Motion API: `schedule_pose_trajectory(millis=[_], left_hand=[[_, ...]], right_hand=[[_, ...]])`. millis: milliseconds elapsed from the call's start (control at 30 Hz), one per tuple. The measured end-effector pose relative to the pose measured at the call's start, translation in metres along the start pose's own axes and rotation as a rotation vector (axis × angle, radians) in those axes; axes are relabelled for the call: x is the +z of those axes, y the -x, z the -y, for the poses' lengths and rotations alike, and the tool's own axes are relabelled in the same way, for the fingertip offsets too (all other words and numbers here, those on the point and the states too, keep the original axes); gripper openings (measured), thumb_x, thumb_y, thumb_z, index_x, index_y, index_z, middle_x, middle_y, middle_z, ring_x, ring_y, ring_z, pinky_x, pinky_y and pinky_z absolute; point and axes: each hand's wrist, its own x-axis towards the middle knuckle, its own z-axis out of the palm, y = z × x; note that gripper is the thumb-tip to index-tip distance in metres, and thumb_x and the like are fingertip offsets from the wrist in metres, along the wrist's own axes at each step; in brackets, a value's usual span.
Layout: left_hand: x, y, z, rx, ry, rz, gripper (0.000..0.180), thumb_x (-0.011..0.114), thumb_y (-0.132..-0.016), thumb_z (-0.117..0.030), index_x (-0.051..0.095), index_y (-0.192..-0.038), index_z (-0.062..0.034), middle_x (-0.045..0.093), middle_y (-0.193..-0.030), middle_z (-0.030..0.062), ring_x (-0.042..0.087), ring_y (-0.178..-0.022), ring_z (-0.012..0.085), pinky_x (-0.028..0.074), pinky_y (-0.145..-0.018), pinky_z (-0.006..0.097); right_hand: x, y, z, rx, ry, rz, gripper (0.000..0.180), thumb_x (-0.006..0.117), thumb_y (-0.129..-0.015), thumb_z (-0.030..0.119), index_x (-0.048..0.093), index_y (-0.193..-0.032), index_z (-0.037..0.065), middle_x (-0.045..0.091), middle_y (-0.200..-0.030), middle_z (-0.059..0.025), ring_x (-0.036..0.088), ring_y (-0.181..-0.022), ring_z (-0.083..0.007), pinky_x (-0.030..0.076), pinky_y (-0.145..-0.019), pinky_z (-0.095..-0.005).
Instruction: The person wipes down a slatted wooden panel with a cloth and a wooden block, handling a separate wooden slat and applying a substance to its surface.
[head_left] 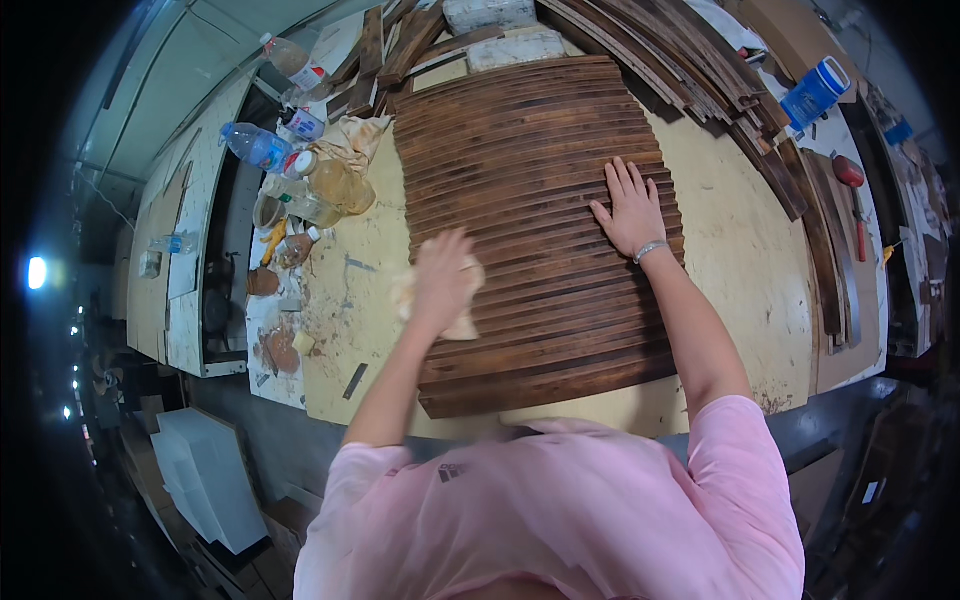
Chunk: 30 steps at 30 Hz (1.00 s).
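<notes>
A dark brown panel of many narrow wooden slats (540,200) lies on a pale yellow board on the workbench. My left hand (446,277) is on the panel's left edge with a cream cloth (465,318) gripped beneath it. Part of the cloth hangs past that edge, and the hand is slightly blurred. My right hand (634,217) rests flat on the slats near the right edge, fingers spread, holding nothing. A bracelet circles that wrist.
Plastic bottles (258,147), a jug of amber liquid (340,184) and a crumpled rag (350,143) crowd the left side. Loose wooden strips (655,50) lie at the back and right. A blue container (816,93) and a red-handled tool (850,172) sit at the far right.
</notes>
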Motion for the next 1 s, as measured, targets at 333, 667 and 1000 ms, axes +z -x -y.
schedule_pose_trajectory(millis=[333, 667, 1000], left_hand=[[-0.016, -0.197, -0.088, -0.048, 0.067, 0.209, 0.050, 0.066, -0.088, -0.037, 0.062, -0.129, -0.0077, 0.057, -0.136, 0.0202, 0.055, -0.122, 0.0354, 0.039, -0.110, 0.049], [0.014, -0.111, 0.049, -0.153, -0.060, -0.126, 0.044, 0.071, -0.085, -0.022, 0.061, -0.121, 0.0036, 0.058, -0.122, 0.0196, 0.053, -0.119, 0.0328, 0.038, -0.110, 0.043], [0.004, -0.088, -0.045, 0.226, -0.197, 0.090, 0.052, 0.072, -0.082, -0.013, 0.062, -0.130, 0.0029, 0.038, -0.156, 0.0188, 0.033, -0.148, 0.0306, 0.019, -0.127, 0.044]], right_hand=[[-0.001, -0.005, 0.004, -0.005, 0.018, 0.024, 0.074, 0.051, -0.098, 0.047, 0.027, -0.158, 0.011, 0.022, -0.166, -0.0073, 0.020, -0.153, -0.0262, 0.017, -0.124, -0.0496], [-0.008, -0.003, 0.009, 0.009, 0.036, 0.036, 0.074, 0.048, -0.099, 0.047, 0.024, -0.159, 0.012, 0.021, -0.166, -0.0059, 0.020, -0.153, -0.0262, 0.017, -0.124, -0.0491], [-0.004, -0.004, 0.002, 0.000, 0.068, 0.030, 0.073, 0.047, -0.099, 0.048, 0.023, -0.160, 0.014, 0.021, -0.167, -0.0049, 0.020, -0.153, -0.0262, 0.017, -0.124, -0.0481]])
